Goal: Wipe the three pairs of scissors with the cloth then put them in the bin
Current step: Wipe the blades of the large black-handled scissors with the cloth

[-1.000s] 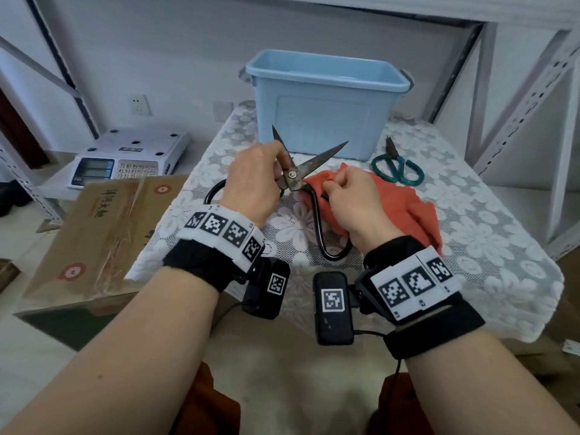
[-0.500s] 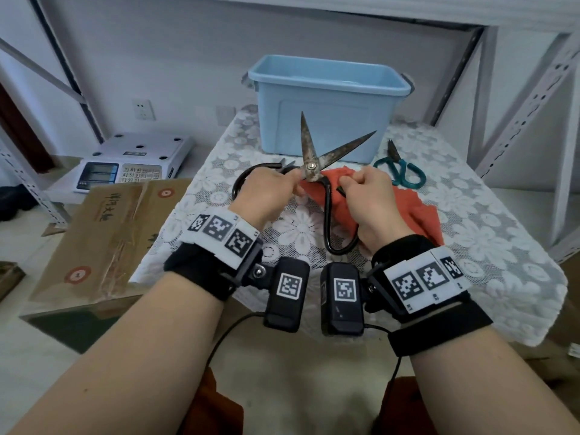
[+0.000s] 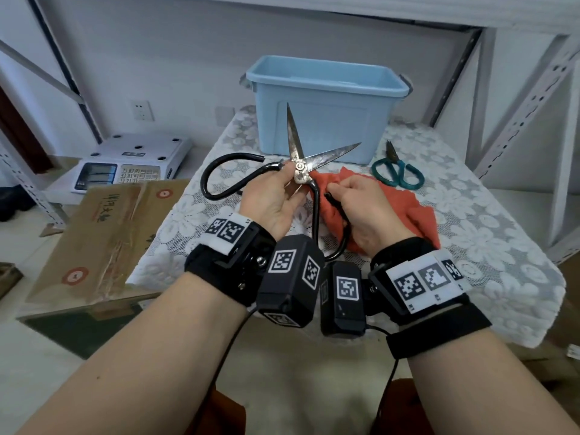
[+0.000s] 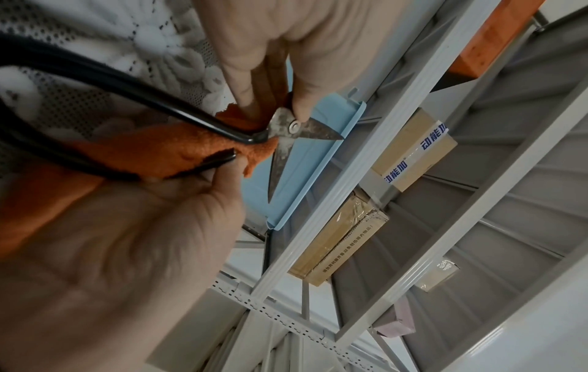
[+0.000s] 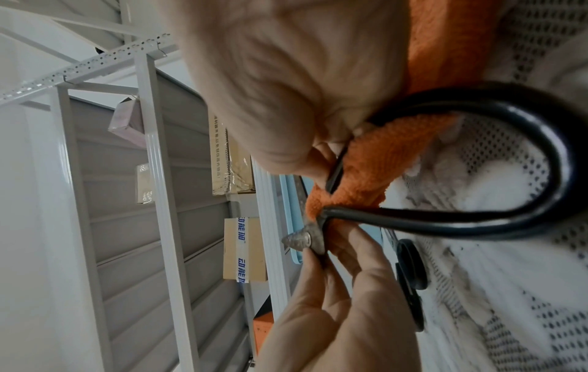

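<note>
My left hand [image 3: 276, 199] pinches the black scissors [image 3: 298, 166] at the pivot, blades spread, above the table [image 3: 486, 233]. My right hand [image 3: 361, 211] grips the cloth [image 3: 414, 208] round one handle. The bin [image 3: 326, 108] stands at twelve o'clock, green scissors [image 3: 397, 172] at two.

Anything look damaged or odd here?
Yes. The large scissors, pinched at the pivot by the left hand, have blades with rusty brown staining. The right hand holds the orange cloth against one handle loop.
</note>
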